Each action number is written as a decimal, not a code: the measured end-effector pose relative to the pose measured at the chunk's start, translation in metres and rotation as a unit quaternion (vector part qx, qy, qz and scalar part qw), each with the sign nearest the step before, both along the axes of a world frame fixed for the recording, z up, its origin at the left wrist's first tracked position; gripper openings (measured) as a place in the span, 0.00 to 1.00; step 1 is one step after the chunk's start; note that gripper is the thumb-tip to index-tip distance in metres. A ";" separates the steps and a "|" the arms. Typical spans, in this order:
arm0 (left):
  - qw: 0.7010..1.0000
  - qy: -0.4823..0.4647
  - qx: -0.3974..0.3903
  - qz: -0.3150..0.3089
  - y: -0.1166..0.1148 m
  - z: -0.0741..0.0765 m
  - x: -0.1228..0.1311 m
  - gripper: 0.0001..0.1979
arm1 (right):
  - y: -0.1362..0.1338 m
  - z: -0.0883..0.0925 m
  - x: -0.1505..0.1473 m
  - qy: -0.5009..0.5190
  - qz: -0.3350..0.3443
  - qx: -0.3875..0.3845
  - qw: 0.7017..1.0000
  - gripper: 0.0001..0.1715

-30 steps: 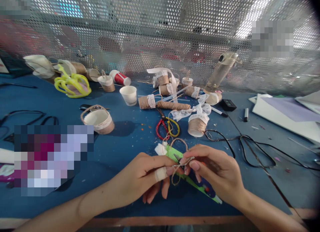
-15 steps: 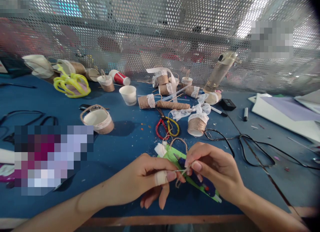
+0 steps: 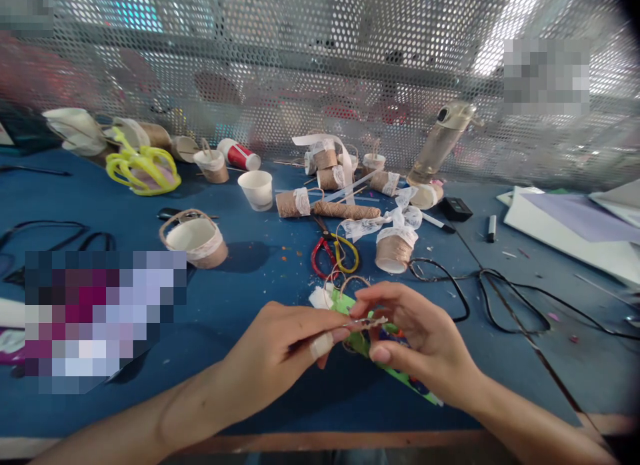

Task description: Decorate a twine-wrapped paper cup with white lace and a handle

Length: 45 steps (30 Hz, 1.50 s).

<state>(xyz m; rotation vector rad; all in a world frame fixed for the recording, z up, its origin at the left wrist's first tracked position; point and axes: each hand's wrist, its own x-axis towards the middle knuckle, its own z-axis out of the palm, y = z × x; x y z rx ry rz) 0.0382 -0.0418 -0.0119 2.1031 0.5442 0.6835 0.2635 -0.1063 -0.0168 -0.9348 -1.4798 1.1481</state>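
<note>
My left hand (image 3: 285,338), with a pale bandage on its thumb, pinches a short length of twine (image 3: 374,322) whose loose end points right. My right hand (image 3: 427,338) curves around that end with thumb and fingers apart; whether it touches the twine I cannot tell. Beneath both hands lies a green sheet (image 3: 425,390), bearing a dark blue tool mostly hidden by my right hand. A twine loop arches just behind my fingers. Beyond it are scissors (image 3: 325,251) with red and yellow handles and a twine-wrapped cup (image 3: 394,253) with a lace bow.
A twine-wrapped basket cup (image 3: 210,251) stands left, near a plain white cup (image 3: 257,193). Behind are a twine roll (image 3: 347,211), several small wrapped cups and a bottle (image 3: 437,148) against the mesh panel. Black cord (image 3: 500,285) loops across the right side.
My right hand has gone from pinching the twine to fingers spread around it. My left hand has turned and lifted slightly, and the twine end now points right.
</note>
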 end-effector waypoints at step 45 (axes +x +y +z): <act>0.941 0.008 -0.337 0.016 -0.002 0.010 0.002 0.12 | -0.006 -0.004 0.003 -0.062 -0.091 0.087 0.990 0.08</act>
